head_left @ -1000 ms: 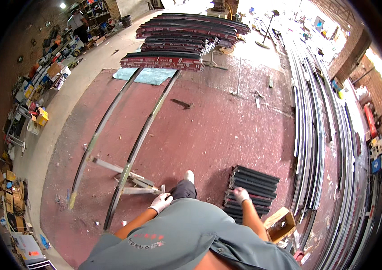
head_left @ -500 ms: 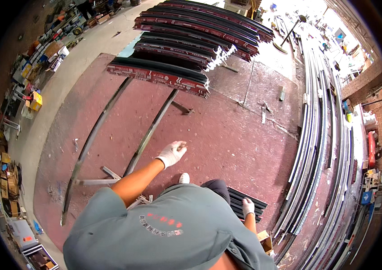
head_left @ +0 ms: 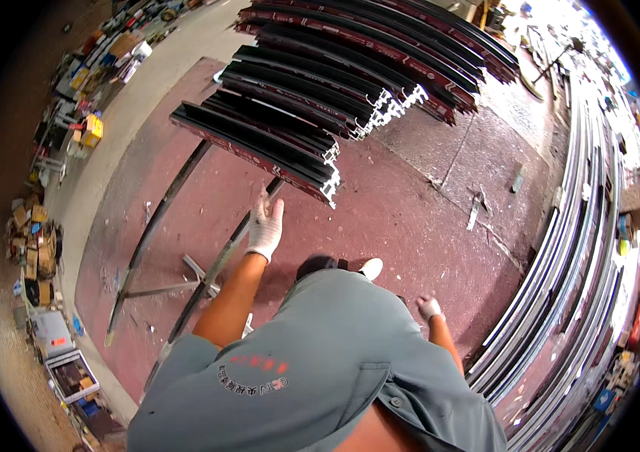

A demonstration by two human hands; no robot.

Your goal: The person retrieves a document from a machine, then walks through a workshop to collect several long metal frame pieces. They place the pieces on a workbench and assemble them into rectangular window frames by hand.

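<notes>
My left hand [head_left: 266, 227], in a white glove with bare fingertips, reaches forward with its fingers stretched out. It is empty and lies just short of the nearest black profiles [head_left: 260, 147], long bars with dark red printed film along their sides. In this view its fingertips come close to the lower edge of that row; whether they touch I cannot tell. My right hand [head_left: 428, 306], gloved too, hangs low at my right side over the floor. Its fingers look curled in, and nothing shows in them. The nearest profiles rest across two dark metal rails [head_left: 160, 222].
More rows of black profiles [head_left: 380, 45] lie behind the nearest one. Long metal bars [head_left: 554, 279] run along the right side. Boxes and tools [head_left: 33, 248] line the left edge. Scraps [head_left: 478, 207] lie on the red floor [head_left: 380, 226]. A crossbar [head_left: 162, 289] joins the rails.
I have moved closer to the profile rows. My left hand has gone forward and its fingers have straightened. My right hand has left the black profiles beside me, which no longer show.
</notes>
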